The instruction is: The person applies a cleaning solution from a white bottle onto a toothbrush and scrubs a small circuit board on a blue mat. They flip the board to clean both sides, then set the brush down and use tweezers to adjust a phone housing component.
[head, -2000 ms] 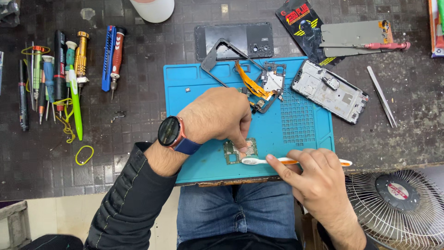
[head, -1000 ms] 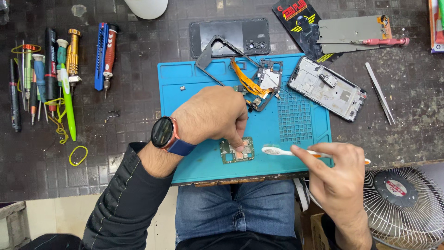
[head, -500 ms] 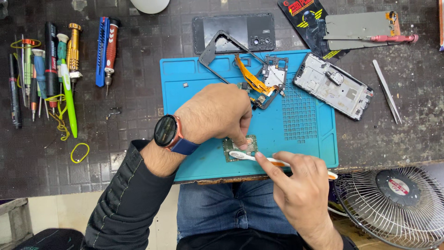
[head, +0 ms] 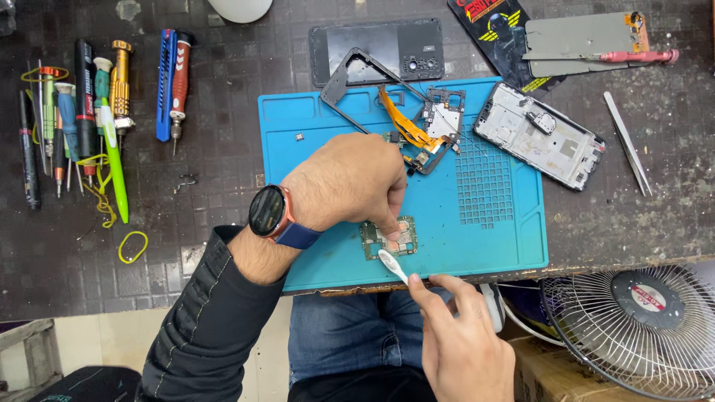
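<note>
My right hand (head: pixel 462 339) swung back in, pinching the toothbrush (head: pixel 392 266) so its bristles sit at the circuit board's (head: pixel 389 238) near edge. Left hand (head: pixel 350 182) presses that board onto the blue mat (head: pixel 491 223) with its fingertips. It looks light, stiff and fragile, so I'd hold it by the edges.

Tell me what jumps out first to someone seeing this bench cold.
The bright blue work mat at the centre of the dark table grabs the eye, with the left hand pinning a small green circuit board near its front edge. The right hand brings a white brush to that board from below. A row of screwdrivers lines the far left.
</note>
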